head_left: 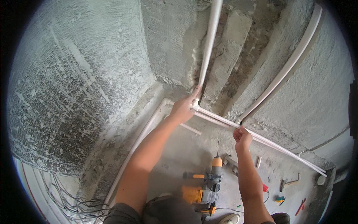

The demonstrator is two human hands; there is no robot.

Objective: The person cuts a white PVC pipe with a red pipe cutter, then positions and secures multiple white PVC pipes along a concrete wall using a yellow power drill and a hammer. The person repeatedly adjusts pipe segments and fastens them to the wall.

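Note:
My left hand point(183, 107) is closed around a white pipe fitting point(195, 104) in the far wall corner, its index finger lying up along the vertical white pipe point(210, 44). From the fitting a long white pipe point(274, 143) runs right along the foot of the wall, with a second white pipe point(210, 118) close beside it. My right hand point(242, 139) is pinched at the long pipe, just below the lower end of a curving-looking white pipe point(287, 69) on the wall. A small dark tip shows above its fingertips; what it belongs to is hidden.
An orange and dark rotary hammer drill point(213, 183) lies between my arms. A hammer point(291, 182), red-handled pliers point(300, 207), a blue-yellow tool point(280, 200) and a short pipe piece point(258, 162) lie right. Another white pipe point(140, 138) follows the left wall; loose cables point(69, 199) hang lower left.

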